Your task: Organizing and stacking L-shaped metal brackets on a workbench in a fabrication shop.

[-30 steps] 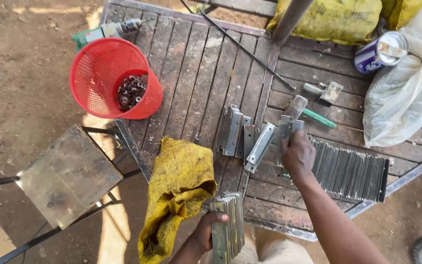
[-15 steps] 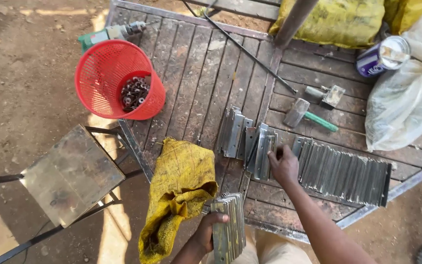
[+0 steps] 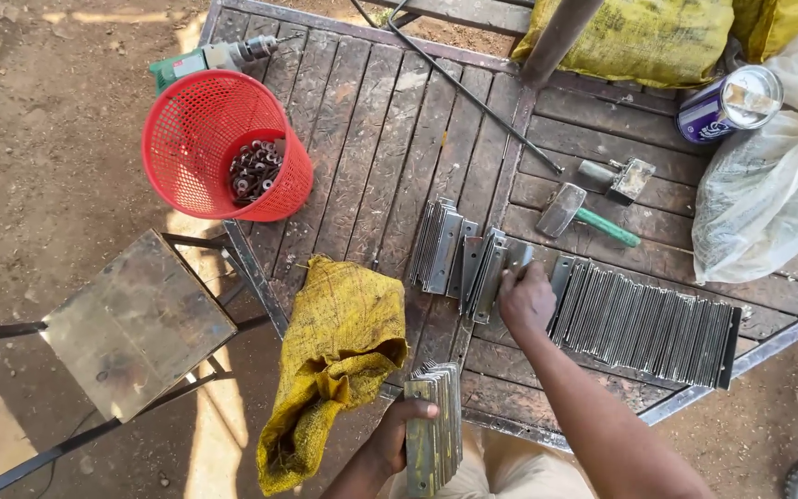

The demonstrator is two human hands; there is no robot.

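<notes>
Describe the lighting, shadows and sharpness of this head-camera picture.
Head view: hard daylight, with sunlit strips on the dirt ground by the metal stool; the slatted table lies in even shade. Glare on the tin can lid and the white plastic bag. Focus is crisp: the left hand on a stack of metal plates and the right hand show little blur.

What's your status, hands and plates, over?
Left hand grips a stack of metal plates at the table edge. Right hand on upright plates mid-table. Yellow sack beside the stack; hammer lies beyond.
</notes>
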